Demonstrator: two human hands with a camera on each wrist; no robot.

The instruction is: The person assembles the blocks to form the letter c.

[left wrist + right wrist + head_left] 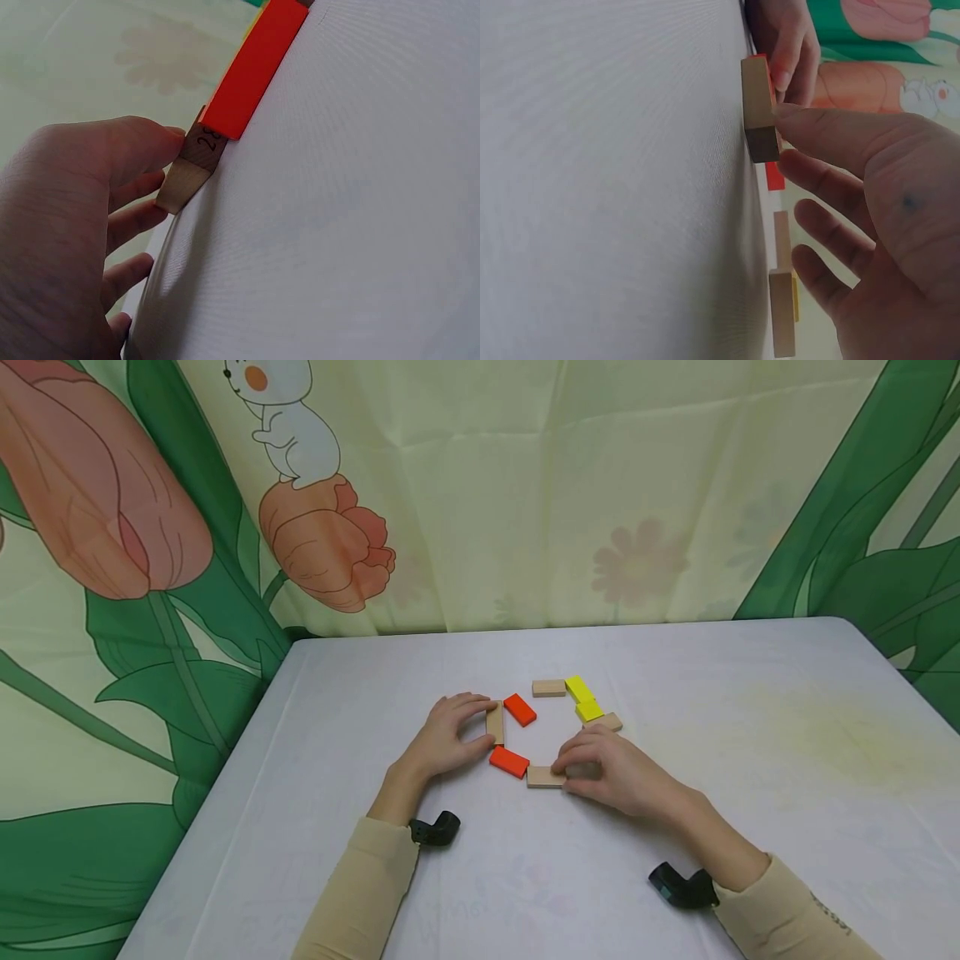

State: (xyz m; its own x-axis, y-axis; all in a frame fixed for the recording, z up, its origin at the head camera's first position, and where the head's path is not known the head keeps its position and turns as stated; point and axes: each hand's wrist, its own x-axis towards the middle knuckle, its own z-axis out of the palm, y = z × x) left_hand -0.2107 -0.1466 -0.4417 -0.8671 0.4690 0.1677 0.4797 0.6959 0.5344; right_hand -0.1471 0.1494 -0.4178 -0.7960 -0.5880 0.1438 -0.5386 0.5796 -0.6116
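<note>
Several wooden blocks lie in a loose ring on the white table. My left hand (448, 737) holds the upright-pointing plain block (495, 723) at the ring's left, fingers at its far end and thumb at its near end. In the left wrist view, that plain block (196, 154) bears dark digits and touches a red block (256, 71). My right hand (618, 770) pinches the right end of the plain block (545, 777) at the front. The right wrist view shows the thumb against this plain block's (759, 94) edge; the index fingertip is beside its end.
Red blocks (509, 762) (520, 710) lie beside the left plain block. At the back is another plain block (549, 688), touching a yellow block (580, 689). A second yellow block (589, 711) and a plain block (604, 722) follow on the right. A printed curtain (510, 510) hangs behind the table.
</note>
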